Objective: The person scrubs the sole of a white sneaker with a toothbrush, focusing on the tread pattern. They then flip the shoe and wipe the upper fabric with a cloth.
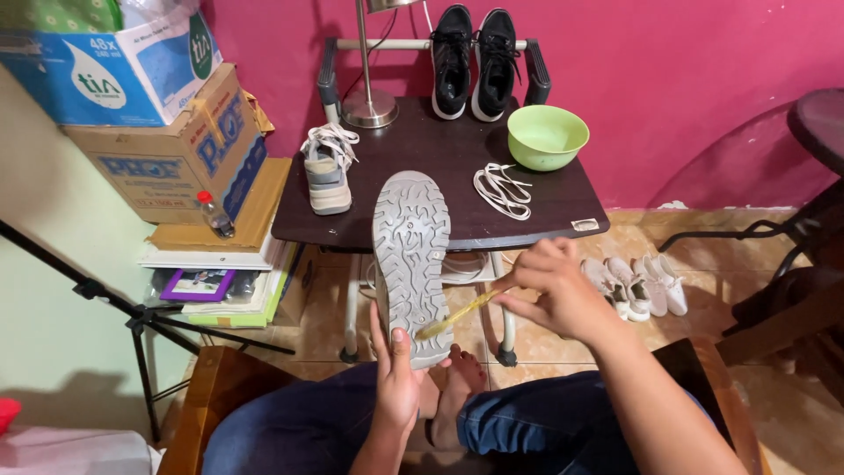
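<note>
Left hand [397, 378] is closed around the heel of a grey shoe [410, 264], held sole-up near the dark table [563, 207]. Right hand [554, 286] grips a yellow toothbrush [453, 317], bristles applied to the tread. Laces [503, 191] are already removed; sole scrubbing is judged unfinished.

The shoe [411, 264] shows a matt grey rubber sole with rough, deep tread. The toothbrush [454, 317] looks like translucent yellow plastic. The table [563, 207] top is smooth, dark and faintly glossy. The bowl [547, 136] is smooth green plastic; the laces [502, 191] are white cloth; the lamp [369, 105] base is shiny metal.
</note>
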